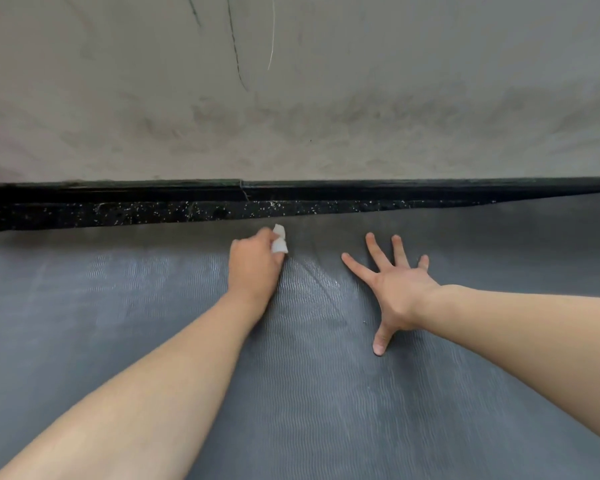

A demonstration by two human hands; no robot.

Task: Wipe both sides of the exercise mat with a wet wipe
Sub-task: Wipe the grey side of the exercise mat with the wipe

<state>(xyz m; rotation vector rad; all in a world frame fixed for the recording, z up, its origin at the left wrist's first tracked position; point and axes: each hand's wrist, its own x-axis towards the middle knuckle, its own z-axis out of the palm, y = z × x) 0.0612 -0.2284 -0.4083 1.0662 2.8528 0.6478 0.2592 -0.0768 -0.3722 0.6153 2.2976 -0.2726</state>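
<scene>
The mat [309, 393] lies flat on the floor, filling the lower half of the view, its far long edge running left to right just short of a black speckled skirting [222, 209] at the foot of a stained wall [291, 98]. Its surface is dark grey with a fine wavy rib; a paler, sheened patch, judged to be damp, spreads near the far edge around and left of the left hand. The wipe [279, 240], a small white wad, sits at that far edge, gripped by the curled fingers of the left hand [255, 263] and protruding beyond the knuckles. The right hand [395, 289] rests on the mat just beside it, fingers straight and splayed, thumb pointing back toward the person, apparently bracing the mat. The mat's long axis lies across the body, so unwiped surface extends to the right of the wipe, beneath and beyond the bracing hand.
</scene>
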